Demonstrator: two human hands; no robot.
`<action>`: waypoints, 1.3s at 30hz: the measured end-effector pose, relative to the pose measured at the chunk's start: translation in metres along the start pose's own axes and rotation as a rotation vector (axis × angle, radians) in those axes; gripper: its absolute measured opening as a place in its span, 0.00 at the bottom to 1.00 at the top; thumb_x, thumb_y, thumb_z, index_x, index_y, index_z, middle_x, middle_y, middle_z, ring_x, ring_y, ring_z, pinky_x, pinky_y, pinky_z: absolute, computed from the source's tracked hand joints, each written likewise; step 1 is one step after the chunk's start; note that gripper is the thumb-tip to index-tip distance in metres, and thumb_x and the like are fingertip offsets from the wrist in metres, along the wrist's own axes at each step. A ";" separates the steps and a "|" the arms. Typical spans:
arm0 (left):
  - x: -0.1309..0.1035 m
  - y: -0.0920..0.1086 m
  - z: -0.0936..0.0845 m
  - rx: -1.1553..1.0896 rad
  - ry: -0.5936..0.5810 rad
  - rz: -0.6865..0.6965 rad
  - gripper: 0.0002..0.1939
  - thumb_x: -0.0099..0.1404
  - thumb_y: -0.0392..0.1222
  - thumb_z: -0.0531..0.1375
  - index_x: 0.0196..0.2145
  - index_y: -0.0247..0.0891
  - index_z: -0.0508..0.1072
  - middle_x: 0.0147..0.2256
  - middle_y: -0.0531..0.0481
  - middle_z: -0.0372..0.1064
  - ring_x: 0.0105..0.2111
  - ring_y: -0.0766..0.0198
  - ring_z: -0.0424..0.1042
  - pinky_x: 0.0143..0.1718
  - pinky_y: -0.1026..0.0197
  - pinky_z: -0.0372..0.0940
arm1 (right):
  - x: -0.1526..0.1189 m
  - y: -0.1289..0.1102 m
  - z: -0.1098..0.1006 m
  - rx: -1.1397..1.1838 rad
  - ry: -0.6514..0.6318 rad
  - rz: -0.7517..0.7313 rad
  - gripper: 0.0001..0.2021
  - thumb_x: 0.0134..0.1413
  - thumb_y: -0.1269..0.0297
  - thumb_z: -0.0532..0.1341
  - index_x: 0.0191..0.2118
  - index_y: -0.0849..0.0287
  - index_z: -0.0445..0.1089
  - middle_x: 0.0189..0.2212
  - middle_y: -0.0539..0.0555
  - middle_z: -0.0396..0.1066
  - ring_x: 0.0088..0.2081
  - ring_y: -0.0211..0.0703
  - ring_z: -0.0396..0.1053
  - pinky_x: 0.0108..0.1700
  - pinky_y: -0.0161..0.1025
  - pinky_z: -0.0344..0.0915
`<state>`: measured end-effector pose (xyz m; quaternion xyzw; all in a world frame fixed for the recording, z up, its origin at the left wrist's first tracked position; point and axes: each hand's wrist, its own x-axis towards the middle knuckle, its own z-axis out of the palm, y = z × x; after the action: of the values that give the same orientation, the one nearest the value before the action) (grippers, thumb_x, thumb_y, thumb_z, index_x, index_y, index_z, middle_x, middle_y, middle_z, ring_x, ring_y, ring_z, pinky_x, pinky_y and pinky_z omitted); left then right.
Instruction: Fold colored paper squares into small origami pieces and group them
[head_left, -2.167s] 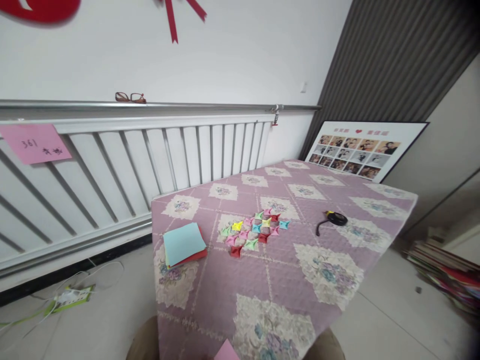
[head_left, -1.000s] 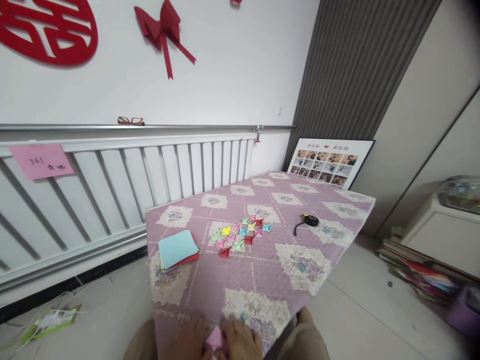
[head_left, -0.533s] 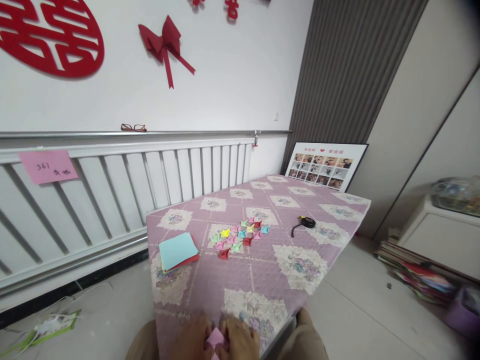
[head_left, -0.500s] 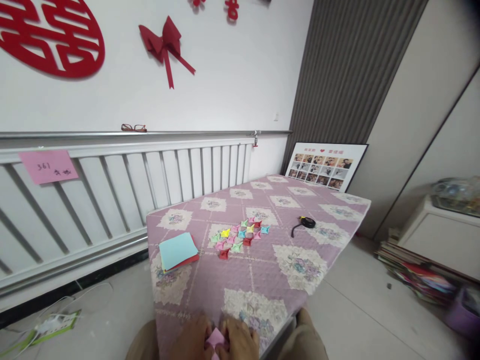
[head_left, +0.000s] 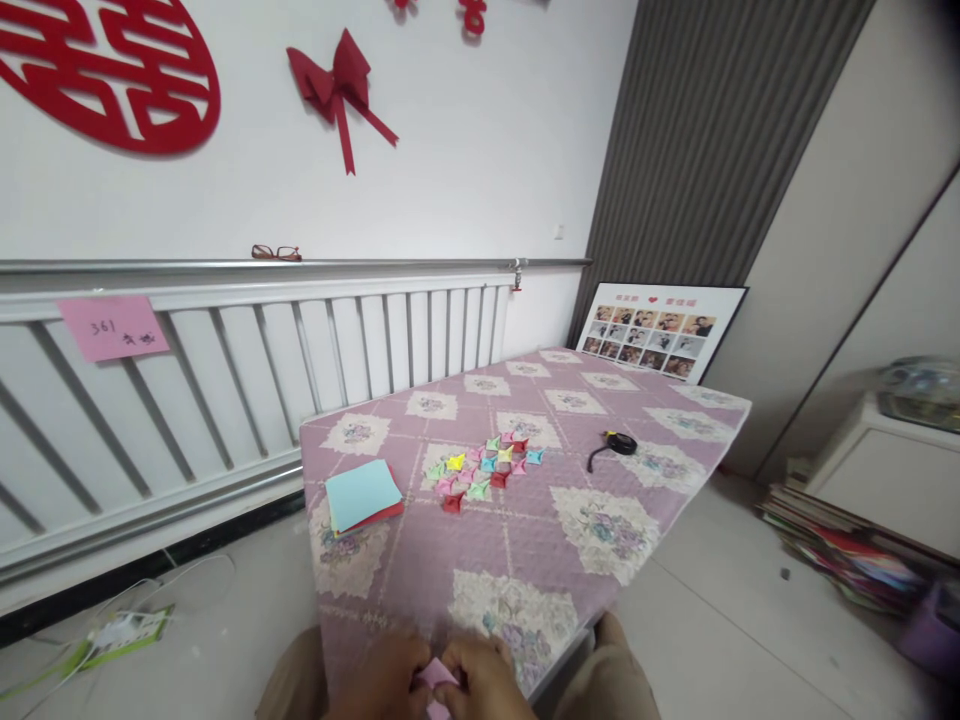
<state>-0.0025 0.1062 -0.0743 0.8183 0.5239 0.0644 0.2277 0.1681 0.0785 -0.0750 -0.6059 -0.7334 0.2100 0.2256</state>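
A small folded piece of pink paper (head_left: 438, 675) is pinched between both my hands at the near edge of the table. My left hand (head_left: 386, 675) is closed on its left side, and my right hand (head_left: 484, 680) grips its right side. Parts of the paper are hidden behind my fingers, and the lower part of both hands runs out of view. Farther in, a group of small folded paper pieces (head_left: 489, 465) in pink, green, yellow, blue and red lies on the cloth. To their left is a stack of coloured paper sheets (head_left: 364, 494), light blue on top.
A patterned pink tablecloth (head_left: 420, 560) covers the table. Toward its right lies a black tape measure (head_left: 621, 443) with a strap. A white radiator (head_left: 390, 340) runs along the wall, with glasses (head_left: 276, 252) on the pipe above. A framed photo board (head_left: 660, 330) leans at the far end.
My hands have drawn closer around the pink paper, and the fingers have shifted on it. The whole view has moved slightly; the things on the table stay in place.
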 end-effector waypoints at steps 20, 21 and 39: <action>-0.036 0.008 0.015 0.301 0.255 0.171 0.06 0.68 0.37 0.55 0.35 0.41 0.72 0.35 0.50 0.68 0.37 0.58 0.64 0.39 0.56 0.55 | -0.013 0.004 0.001 -0.203 0.126 -0.358 0.08 0.48 0.77 0.62 0.32 0.55 0.68 0.33 0.49 0.69 0.38 0.42 0.63 0.45 0.40 0.57; -0.037 0.008 0.015 0.283 0.253 0.153 0.06 0.68 0.37 0.55 0.34 0.41 0.72 0.35 0.50 0.68 0.37 0.58 0.64 0.40 0.55 0.54 | -0.014 0.005 -0.001 -0.184 0.107 -0.356 0.09 0.48 0.78 0.62 0.33 0.55 0.68 0.34 0.50 0.69 0.39 0.42 0.64 0.45 0.39 0.57; -0.042 0.013 0.003 -0.085 0.268 -0.151 0.06 0.63 0.38 0.59 0.27 0.41 0.72 0.34 0.52 0.69 0.39 0.58 0.64 0.43 0.54 0.52 | -0.014 0.013 -0.005 -0.090 0.067 -0.250 0.06 0.59 0.64 0.58 0.33 0.50 0.71 0.35 0.49 0.70 0.40 0.43 0.66 0.50 0.46 0.52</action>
<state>-0.0092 0.0633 -0.0654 0.7502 0.6065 0.1776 0.1943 0.1836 0.0674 -0.0795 -0.5260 -0.8039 0.1269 0.2468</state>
